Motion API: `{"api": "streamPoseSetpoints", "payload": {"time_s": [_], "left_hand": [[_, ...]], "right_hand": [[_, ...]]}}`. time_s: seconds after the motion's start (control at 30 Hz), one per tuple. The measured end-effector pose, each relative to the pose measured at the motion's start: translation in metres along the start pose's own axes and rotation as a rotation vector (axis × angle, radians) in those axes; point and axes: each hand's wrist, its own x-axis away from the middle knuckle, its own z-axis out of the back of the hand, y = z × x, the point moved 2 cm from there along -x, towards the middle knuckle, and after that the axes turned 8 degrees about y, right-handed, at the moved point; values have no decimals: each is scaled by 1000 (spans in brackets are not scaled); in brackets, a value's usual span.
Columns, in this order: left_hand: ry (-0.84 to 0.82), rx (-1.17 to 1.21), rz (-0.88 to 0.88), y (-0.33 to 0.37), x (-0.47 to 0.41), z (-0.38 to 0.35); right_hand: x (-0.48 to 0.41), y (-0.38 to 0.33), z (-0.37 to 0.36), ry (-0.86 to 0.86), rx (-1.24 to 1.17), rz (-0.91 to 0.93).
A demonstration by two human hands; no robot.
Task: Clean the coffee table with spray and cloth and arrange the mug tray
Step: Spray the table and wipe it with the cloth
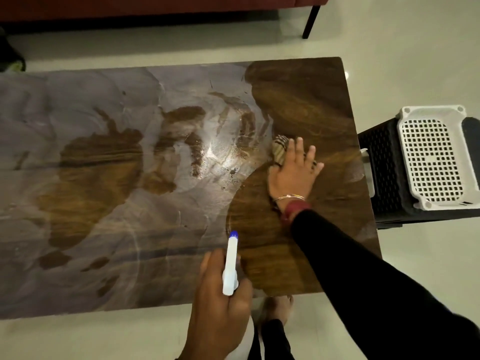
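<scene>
A dark wooden coffee table (306, 105) fills the view. Most of its top is covered by a pale dusty film, with wiped brown patches in the middle and a clean brown area on the right. My right hand (292, 175) presses flat on a striped cloth (280, 149) on the right part of the table, fingers spread over it. My left hand (220, 294) holds a white spray bottle (230, 266) with a blue nozzle tip over the table's near edge, pointing away from me. No mugs are in view.
A white perforated tray (436, 157) lies on a black plastic stool (381, 178) just right of the table. A red sofa (155, 6) with a black leg stands beyond the table. My bare foot (275, 310) is on the pale tiled floor below the near edge.
</scene>
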Motion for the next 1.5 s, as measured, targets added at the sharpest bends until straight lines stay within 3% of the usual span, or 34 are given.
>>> {"api": "streamPoseSetpoints", "payload": {"time_s": [0.13,0.2,0.27,0.37,0.5,0.57,0.67,0.73,0.83,0.9,0.97,1.03,1.13,1.23,1.3,1.4,1.5], "left_hand": [[27,-26,-41,13,-30,12],[6,-31,-55,20,-41,15],[-18,-26,-71,22,-49,18],[11,-14,-73,22,-58,23],[-8,-22,-91,22,-71,28],[-22,-35,-89,21,-75,26],[-9,-18,-37,24,-82,26],[0,-23,-28,31,-91,23],[15,-23,-42,45,-105,17],[58,13,-69,57,-118,12],[121,31,-82,66,-131,12],[191,1,-71,66,-146,15],[197,-4,13,55,-161,20],[172,8,15,51,-165,20],[147,9,-3,46,-165,18],[125,14,6,43,-167,18],[119,9,-11,43,-171,22]], "right_hand": [[58,-73,-27,-144,85,432],[115,-71,-29,-215,71,631],[148,-41,-27,-236,25,687],[125,12,-10,-205,1,497],[16,41,12,-40,11,100],[-43,24,14,-10,3,-24],[-96,-43,2,-13,25,-26],[-94,-92,-10,-26,72,119],[-27,-134,-29,-142,120,526],[30,-122,-35,-192,87,804],[66,-84,-32,-221,51,908],[62,-42,-22,-264,34,784],[-14,-9,-3,-150,12,476],[-119,-19,8,-31,46,173],[-179,-50,8,-12,36,71],[-219,-122,-4,-30,56,110],[-182,-193,-25,-66,97,377]]}}
